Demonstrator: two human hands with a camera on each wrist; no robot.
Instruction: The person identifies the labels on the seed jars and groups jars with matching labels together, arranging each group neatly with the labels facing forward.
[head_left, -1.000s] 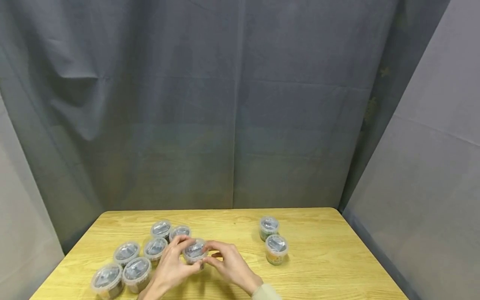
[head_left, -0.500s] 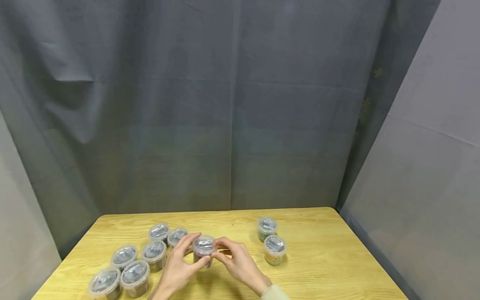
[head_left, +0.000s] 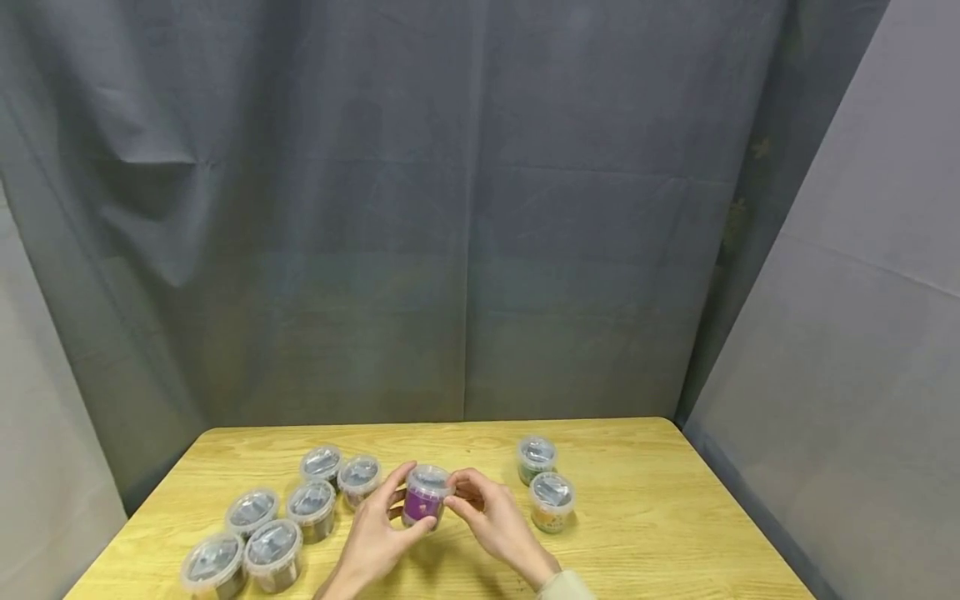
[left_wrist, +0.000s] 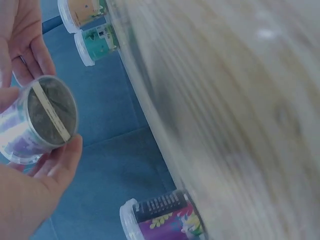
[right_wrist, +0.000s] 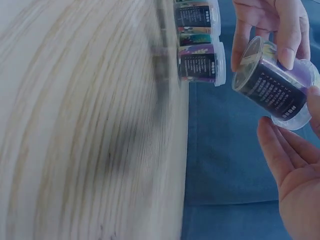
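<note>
Head — left fingers (head_left: 393,481), right fingers (head_left: 474,477) pinch one tub (head_left: 423,505) — six tubs (head_left: 311,499) left, two tubs (head_left: 552,490) right.

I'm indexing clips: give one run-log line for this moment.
left hand: grips purple-labelled clear plastic tub | right hand: holds its clear lid | tub: above yellow wood-grain table | other clear lidded tubs: six left, two right

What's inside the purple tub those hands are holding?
Something dark shows through the base of the tub in the left wrist view, crossed by a pale strip; grey shows through the lid. The label hides much of the side, so contents can't be identified.
</note>
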